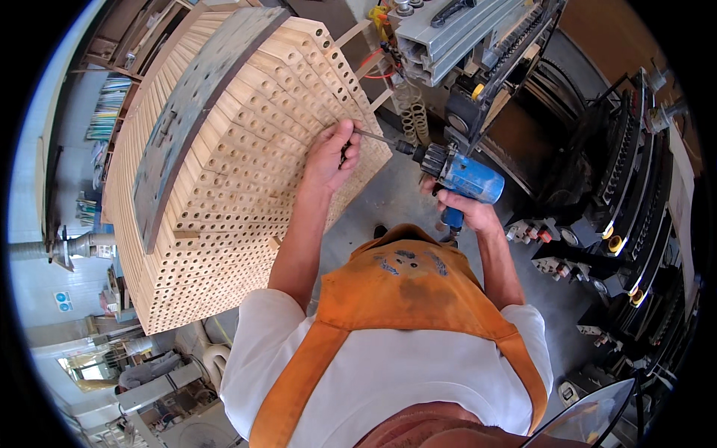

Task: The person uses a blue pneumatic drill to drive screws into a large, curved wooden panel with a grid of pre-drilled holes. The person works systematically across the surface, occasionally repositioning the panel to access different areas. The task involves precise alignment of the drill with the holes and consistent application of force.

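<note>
My right hand (470, 211) is wrapped round the grip of a blue power driver (472, 179), which points left. From its dark chuck a long thin bit (379, 137) reaches to the fingertips of my left hand (328, 158). The thumb and fingers of that hand are pinched together at the bit's tip. Something small and dark shows in the curled fingers, too hidden to name. Just beyond this hand stands a large stack of pale wooden pieces (246, 160), its face full of round drilled holes. Several holes along the upper right hold dark inserts.
A dark metal plate (196, 101) lies across the top of the stack. Wooden strips (352, 34) stick out on its far side. Behind the driver hangs a coiled hose (411, 108) beside a metal-framed machine (448, 37). Black racks with clamps and gauges (597, 209) line the right.
</note>
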Available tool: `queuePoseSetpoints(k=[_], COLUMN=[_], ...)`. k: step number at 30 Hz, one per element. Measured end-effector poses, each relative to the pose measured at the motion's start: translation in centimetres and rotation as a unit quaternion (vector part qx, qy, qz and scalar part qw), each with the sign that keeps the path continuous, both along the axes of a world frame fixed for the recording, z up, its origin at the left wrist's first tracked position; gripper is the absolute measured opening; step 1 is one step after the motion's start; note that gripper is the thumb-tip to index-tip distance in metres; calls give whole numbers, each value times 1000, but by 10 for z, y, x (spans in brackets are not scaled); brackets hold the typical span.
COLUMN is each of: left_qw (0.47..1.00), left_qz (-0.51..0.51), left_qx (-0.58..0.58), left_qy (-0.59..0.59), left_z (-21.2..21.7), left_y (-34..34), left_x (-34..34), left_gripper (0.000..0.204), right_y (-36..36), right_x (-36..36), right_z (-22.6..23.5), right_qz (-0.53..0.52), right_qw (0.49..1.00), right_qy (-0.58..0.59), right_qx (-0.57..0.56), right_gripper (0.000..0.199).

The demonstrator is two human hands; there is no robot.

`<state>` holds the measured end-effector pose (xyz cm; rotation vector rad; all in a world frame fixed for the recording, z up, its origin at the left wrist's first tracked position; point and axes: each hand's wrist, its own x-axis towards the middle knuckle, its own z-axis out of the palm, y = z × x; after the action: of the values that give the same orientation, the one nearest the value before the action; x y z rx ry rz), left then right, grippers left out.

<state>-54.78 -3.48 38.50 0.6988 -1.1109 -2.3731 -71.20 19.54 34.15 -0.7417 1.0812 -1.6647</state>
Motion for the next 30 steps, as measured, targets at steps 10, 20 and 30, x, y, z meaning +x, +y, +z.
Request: queuePoseSetpoints(k=[10,20,30], left_qw=[989,993,997], left_qz=[6,87,-10], left_qx=[-93,5,68], left_qy=[-118,86,-21], left_z=[12,24,6], left_y=[3,-11,12], left_x=[-16,-40,-22], left_gripper=[26,30,24], right_y=[1,-47,-53], right_x=[1,32,27], right_z=[-17,22,35], right_qz=[-10,-86,-86], right_qw=[999,994,992], right_qy=[45,65,95], right_qx=[6,-2,14], right_gripper=[31,27,19])
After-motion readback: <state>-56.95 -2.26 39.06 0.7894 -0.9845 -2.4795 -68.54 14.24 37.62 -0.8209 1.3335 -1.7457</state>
